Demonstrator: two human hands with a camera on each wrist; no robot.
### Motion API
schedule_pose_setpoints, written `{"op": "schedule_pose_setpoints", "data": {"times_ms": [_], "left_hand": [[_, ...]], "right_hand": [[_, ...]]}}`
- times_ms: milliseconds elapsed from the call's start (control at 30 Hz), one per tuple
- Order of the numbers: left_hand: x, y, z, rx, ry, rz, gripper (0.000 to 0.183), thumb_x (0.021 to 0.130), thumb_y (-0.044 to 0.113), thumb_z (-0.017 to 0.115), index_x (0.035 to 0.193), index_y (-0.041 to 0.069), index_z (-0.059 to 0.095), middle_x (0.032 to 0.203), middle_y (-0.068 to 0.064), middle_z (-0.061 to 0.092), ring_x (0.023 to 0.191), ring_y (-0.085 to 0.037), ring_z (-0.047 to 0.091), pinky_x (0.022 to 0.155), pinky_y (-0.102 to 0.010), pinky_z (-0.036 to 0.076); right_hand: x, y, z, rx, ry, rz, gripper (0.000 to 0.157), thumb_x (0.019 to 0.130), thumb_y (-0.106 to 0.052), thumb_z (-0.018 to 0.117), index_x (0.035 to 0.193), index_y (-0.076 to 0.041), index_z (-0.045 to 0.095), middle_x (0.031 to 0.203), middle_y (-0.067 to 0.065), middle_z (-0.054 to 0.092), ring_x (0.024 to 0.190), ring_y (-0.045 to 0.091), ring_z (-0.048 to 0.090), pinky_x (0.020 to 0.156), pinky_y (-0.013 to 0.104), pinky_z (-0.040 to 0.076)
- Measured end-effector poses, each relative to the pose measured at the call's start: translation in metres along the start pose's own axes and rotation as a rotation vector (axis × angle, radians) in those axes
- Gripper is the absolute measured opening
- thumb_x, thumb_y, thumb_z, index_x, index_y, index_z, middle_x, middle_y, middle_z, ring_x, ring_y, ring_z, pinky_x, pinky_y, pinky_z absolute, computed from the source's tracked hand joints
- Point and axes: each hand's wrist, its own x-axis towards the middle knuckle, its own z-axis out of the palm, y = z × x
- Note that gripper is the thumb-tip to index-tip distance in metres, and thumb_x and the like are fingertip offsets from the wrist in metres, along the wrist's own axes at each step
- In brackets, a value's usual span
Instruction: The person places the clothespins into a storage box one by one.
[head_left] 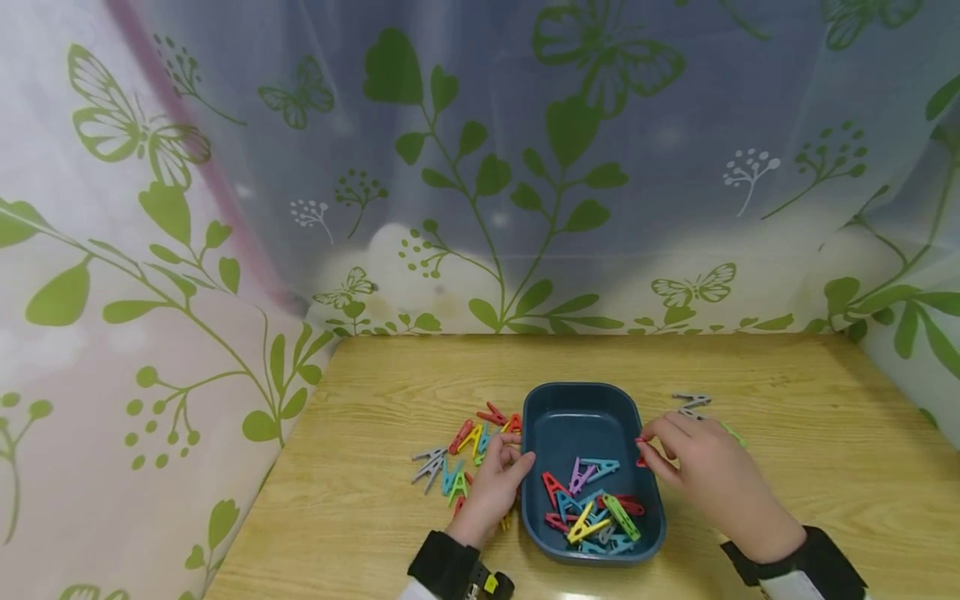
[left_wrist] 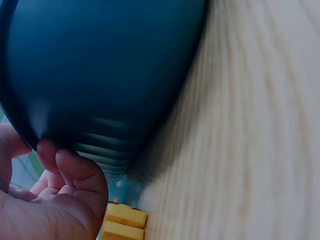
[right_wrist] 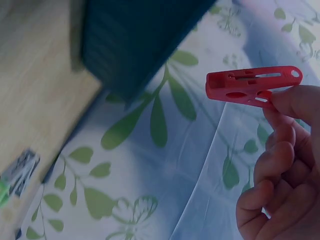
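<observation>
A dark blue plastic tub [head_left: 573,437] stands on the table, with several coloured clothespins heaped in its near half. Among them are a yellow clothespin [head_left: 588,527], a green clothespin [head_left: 622,517] and a purple clothespin [head_left: 581,477]. My left hand [head_left: 491,490] grips the tub's left side, thumb at the rim and fingers curled against the outer wall. Just outside the right rim, my right hand [head_left: 712,468] pinches a red clothespin [right_wrist: 240,89] by its handle end between thumb and index finger. The other fingers of that hand are loosely curled.
Left of the tub lies a loose spread of clothespins, including a yellow clothespin [head_left: 470,437] and a grey clothespin [head_left: 431,465]. Beyond my right hand are a grey clothespin [head_left: 693,400] and a green clothespin [head_left: 733,433]. A patterned curtain [head_left: 480,208] borders the table.
</observation>
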Motion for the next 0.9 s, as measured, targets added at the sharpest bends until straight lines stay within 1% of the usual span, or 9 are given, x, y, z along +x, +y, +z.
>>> {"op": "schedule_pose_setpoints", "data": {"times_ms": [200,233,300,367,433,467,533,767,900], "left_hand": [[0.001,-0.003,0.0,-0.001,0.0,0.009,0.034,0.107,0.018,0.056,0.135,0.004,0.044,0.085,0.001,0.05,0.071,-0.017,0.049,0.063,-0.029,0.041],[0.001,-0.003,0.0,-0.004,-0.001,0.01,0.034,0.107,0.018,0.056,0.135,0.004,0.043,0.084,0.001,0.05,0.071,-0.017,0.049,0.063,-0.029,0.041],[0.001,-0.003,0.0,-0.008,-0.003,0.014,0.034,0.107,0.018,0.056,0.135,0.004,0.043,0.084,0.001,0.049,0.07,-0.017,0.048,0.063,-0.028,0.041],[0.001,-0.002,0.0,-0.011,-0.005,0.017,0.034,0.107,0.017,0.056,0.135,0.004,0.043,0.084,0.001,0.049,0.07,-0.016,0.048,0.063,-0.028,0.041],[0.001,-0.001,0.0,-0.01,-0.007,0.018,0.034,0.107,0.017,0.056,0.135,0.003,0.044,0.083,0.001,0.05,0.069,-0.016,0.048,0.063,-0.028,0.041],[0.0,-0.001,0.0,-0.01,-0.008,0.017,0.033,0.107,0.017,0.056,0.135,0.003,0.044,0.083,0.0,0.05,0.069,-0.016,0.048,0.063,-0.028,0.041],[0.0,-0.001,0.0,-0.01,-0.01,0.021,0.034,0.107,0.017,0.056,0.135,0.003,0.044,0.083,0.0,0.05,0.069,-0.016,0.048,0.063,-0.028,0.041],[0.0,-0.001,0.001,-0.011,-0.006,0.028,0.034,0.106,0.016,0.056,0.135,0.003,0.044,0.083,0.001,0.049,0.069,-0.016,0.048,0.063,-0.028,0.041],[0.001,-0.001,0.001,-0.008,-0.002,0.021,0.034,0.106,0.017,0.056,0.135,0.003,0.043,0.083,0.001,0.049,0.07,-0.016,0.049,0.063,-0.028,0.041]], "right_hand": [[-0.001,-0.017,0.007,0.065,-0.04,-0.052,0.057,0.106,-0.056,0.028,0.089,-0.019,0.068,0.079,-0.012,0.06,0.065,-0.004,0.042,0.058,0.022,0.041],[-0.002,-0.019,0.008,0.073,-0.057,-0.057,0.051,0.105,-0.054,0.035,0.089,-0.019,0.069,0.079,-0.013,0.059,0.065,-0.005,0.043,0.059,0.022,0.042],[-0.002,-0.022,0.01,0.086,-0.098,-0.062,0.032,0.103,-0.048,0.057,0.09,-0.02,0.069,0.079,-0.015,0.057,0.065,-0.006,0.042,0.059,0.023,0.043],[-0.003,-0.024,0.013,0.093,-0.145,-0.058,0.016,0.094,-0.036,0.076,0.09,-0.022,0.07,0.079,-0.016,0.056,0.064,-0.006,0.042,0.059,0.024,0.042],[-0.004,-0.025,0.015,0.094,-0.182,-0.053,0.02,0.082,-0.023,0.088,0.089,-0.024,0.069,0.079,-0.017,0.056,0.064,-0.006,0.042,0.06,0.025,0.04],[-0.004,-0.025,0.016,0.097,-0.197,-0.049,0.023,0.078,-0.02,0.09,0.088,-0.024,0.069,0.079,-0.018,0.056,0.064,-0.007,0.042,0.06,0.024,0.039],[-0.005,-0.026,0.018,0.107,-0.226,-0.048,0.023,0.079,-0.02,0.089,0.087,-0.025,0.069,0.08,-0.018,0.057,0.064,-0.007,0.043,0.059,0.024,0.038],[-0.007,-0.027,0.019,0.133,-0.348,-0.038,0.019,0.083,-0.021,0.086,0.087,-0.025,0.068,0.082,-0.017,0.06,0.068,-0.006,0.049,0.063,0.029,0.048],[-0.008,-0.026,0.021,0.163,-0.395,-0.028,0.018,0.084,-0.023,0.086,0.087,-0.026,0.069,0.082,-0.018,0.059,0.068,-0.006,0.048,0.063,0.029,0.046]]}}
